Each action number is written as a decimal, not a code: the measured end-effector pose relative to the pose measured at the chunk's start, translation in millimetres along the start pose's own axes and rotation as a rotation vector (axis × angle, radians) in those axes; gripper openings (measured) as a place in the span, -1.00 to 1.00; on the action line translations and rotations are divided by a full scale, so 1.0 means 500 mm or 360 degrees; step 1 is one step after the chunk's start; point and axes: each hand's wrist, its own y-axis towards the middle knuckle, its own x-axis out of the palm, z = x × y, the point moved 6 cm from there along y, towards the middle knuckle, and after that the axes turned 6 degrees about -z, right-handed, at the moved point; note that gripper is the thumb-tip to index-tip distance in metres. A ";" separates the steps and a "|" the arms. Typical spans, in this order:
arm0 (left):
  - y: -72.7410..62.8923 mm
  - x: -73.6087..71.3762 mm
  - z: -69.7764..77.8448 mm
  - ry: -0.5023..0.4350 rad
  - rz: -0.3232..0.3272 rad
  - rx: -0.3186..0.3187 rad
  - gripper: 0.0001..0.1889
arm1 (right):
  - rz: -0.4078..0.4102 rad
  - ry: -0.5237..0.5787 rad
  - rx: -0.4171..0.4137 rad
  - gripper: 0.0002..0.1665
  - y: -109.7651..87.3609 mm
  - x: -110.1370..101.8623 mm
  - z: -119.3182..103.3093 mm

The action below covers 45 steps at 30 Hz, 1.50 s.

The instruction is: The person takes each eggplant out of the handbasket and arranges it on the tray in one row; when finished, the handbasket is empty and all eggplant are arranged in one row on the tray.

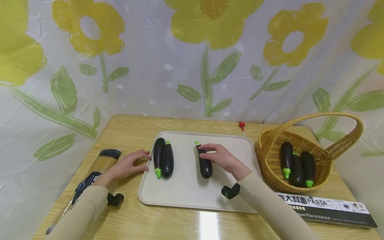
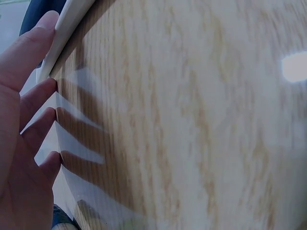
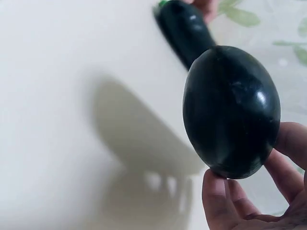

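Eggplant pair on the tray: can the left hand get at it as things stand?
Likely yes: the left hand looks empty, close beside the eggplant pair, with only the tray rim between.

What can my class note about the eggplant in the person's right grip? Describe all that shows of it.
The eggplant is long, with smooth, glossy, near-black skin and a bright green cap at one end; the other end is broad and rounded. Whether it is real or plastic cannot be told. The right grip holds it over the middle of the cream tray, cap towards the far edge, rounded end nearer the person. Its shadow falls apart from it, so it appears raised.
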 end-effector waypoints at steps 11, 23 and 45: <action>0.002 0.005 -0.002 -0.0009 0.0007 0.0036 -0.62 | 0.0066 -0.0303 -0.0004 -0.58 0.058 0.051 -0.012; 0.001 0.009 -0.002 -0.0016 -0.0018 0.0013 -0.61 | 0.0129 -0.0576 -0.0023 -0.61 0.087 0.083 -0.016; 0.007 0.001 0.000 -0.0006 -0.0031 0.0016 -0.60 | 0.0012 -0.0354 -0.0006 -0.53 0.059 0.089 -0.008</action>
